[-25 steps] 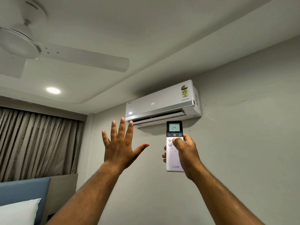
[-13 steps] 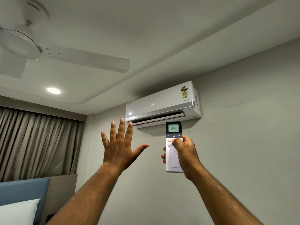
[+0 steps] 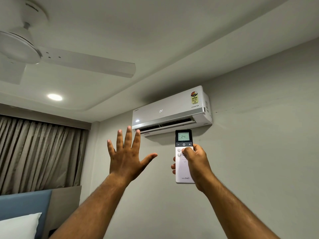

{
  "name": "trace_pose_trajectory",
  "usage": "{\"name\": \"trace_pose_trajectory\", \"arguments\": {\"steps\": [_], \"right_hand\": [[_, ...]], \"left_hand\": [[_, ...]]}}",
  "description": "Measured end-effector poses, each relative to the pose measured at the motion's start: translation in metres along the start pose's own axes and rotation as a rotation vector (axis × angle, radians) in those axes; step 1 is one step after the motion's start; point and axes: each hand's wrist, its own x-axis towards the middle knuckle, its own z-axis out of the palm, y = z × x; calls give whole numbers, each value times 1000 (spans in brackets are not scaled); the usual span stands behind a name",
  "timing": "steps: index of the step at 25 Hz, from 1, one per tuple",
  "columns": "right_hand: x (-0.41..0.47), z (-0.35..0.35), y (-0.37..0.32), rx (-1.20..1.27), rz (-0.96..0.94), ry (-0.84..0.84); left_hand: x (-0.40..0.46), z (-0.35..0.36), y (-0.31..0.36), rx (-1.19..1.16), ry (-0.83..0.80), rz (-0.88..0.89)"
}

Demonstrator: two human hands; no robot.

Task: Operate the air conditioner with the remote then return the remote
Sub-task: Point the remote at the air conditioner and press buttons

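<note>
At centre frame the right hand (image 3: 196, 163) clamps the remote (image 3: 184, 156), aimed up at the air conditioner (image 3: 170, 109) just above, thumb on its buttons, while the left hand (image 3: 127, 156) spreads open, probably feeling for airflow.

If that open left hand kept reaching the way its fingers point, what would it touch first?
Probably the air conditioner: the left hand points up toward its open vent at the left end. How far off it is remains unclear.
</note>
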Motion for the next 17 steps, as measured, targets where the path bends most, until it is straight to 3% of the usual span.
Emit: {"name": "trace_pose_trajectory", "arguments": {"steps": [17], "right_hand": [[-2, 3, 0, 0, -2, -17]], "left_hand": [[0, -3, -1, 8, -4, -11]]}}
